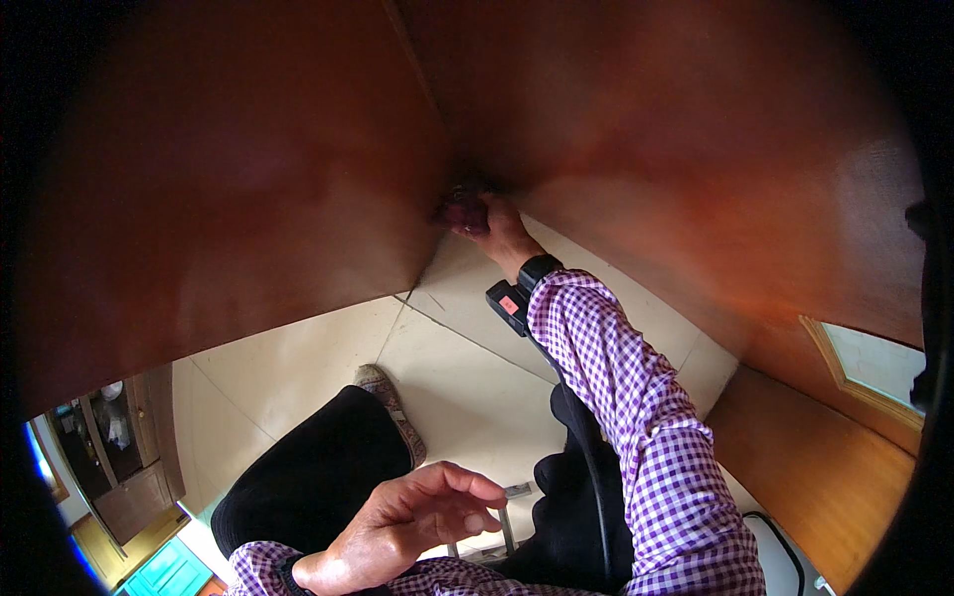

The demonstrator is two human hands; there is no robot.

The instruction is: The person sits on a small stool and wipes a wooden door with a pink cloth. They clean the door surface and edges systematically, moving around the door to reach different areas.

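My right hand [503,227] reaches forward, gripping a bunched dark red cloth [463,211]. The cloth is at the shadowed corner where a left wooden panel [223,223] meets a right wooden panel [671,171]. Both panels are reddish-brown and glossy. Shadow hides exactly where the cloth touches the wood. Low in front of my body is my left hand [410,521], its fingers loosely curled and apart from the thumb, with nothing in it. A black wristband [538,272] and a small black device [508,307] sit at my right wrist.
A black cable [592,477] runs along my right arm. Beneath me is a pale tiled floor [477,372], with one patterned shoe [391,410] on it. A wooden ledge [812,469] is at lower right; a dark cabinet [112,454] holding things stands at left.
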